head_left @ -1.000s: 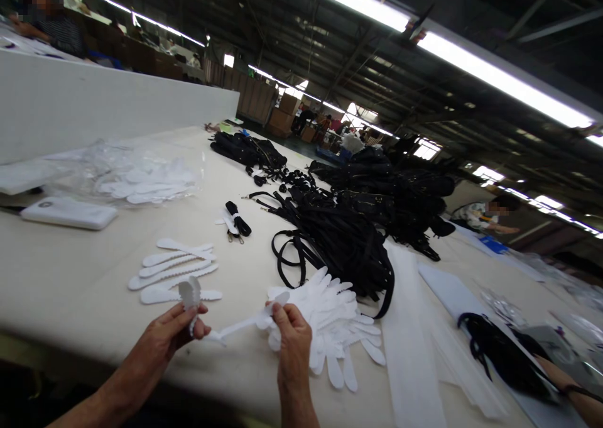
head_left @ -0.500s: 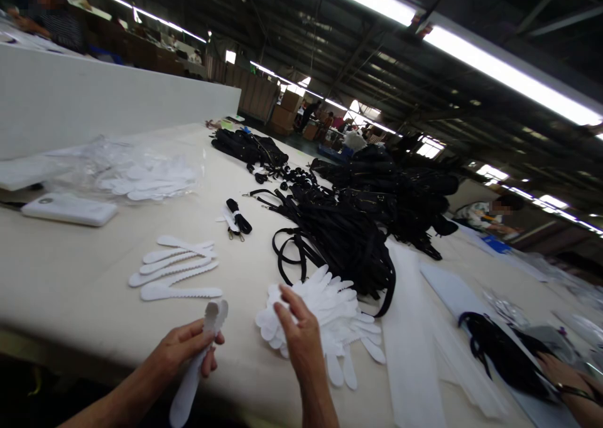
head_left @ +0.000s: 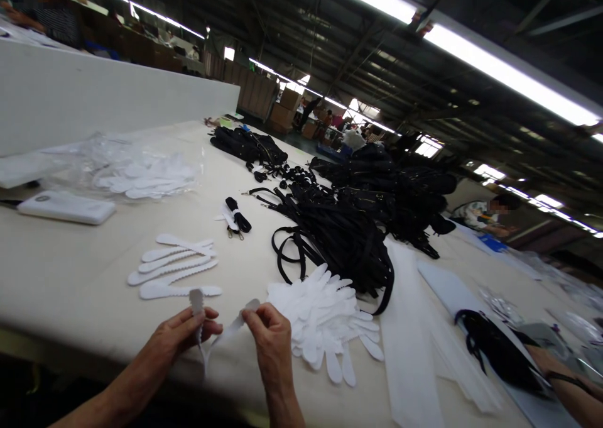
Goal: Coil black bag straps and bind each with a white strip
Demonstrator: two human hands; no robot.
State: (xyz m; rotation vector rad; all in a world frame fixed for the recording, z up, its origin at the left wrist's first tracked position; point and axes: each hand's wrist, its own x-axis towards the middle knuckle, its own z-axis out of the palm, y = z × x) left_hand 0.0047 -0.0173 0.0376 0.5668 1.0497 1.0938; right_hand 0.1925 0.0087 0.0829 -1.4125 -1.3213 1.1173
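Observation:
My left hand (head_left: 186, 334) pinches a white strip with a scalloped edge (head_left: 196, 301), its rounded end standing up above the fingers. Between finger and thumb, my right hand (head_left: 271, 334) grips a white strip end (head_left: 235, 325). The two white lengths meet low between the hands; I cannot tell whether they are one bent strip or two. Just beyond my right hand lies a heap of white strips (head_left: 325, 315). Several loose scalloped strips (head_left: 176, 271) are laid out past my left hand.
Black straps (head_left: 330, 233) lie in a tangled pile behind the heap, with black bags (head_left: 391, 170) beyond. A bundled black strap (head_left: 238, 214) sits mid-table. A white power bank-like box (head_left: 66, 207) and bagged strips (head_left: 146, 173) are left. At right, a co-worker's hand (head_left: 546, 359) touches a black item.
My right hand has moved left from the white heap and now pinches a strip end beside my left hand. The strip in my left hand has shifted, its long tail no longer hanging down.

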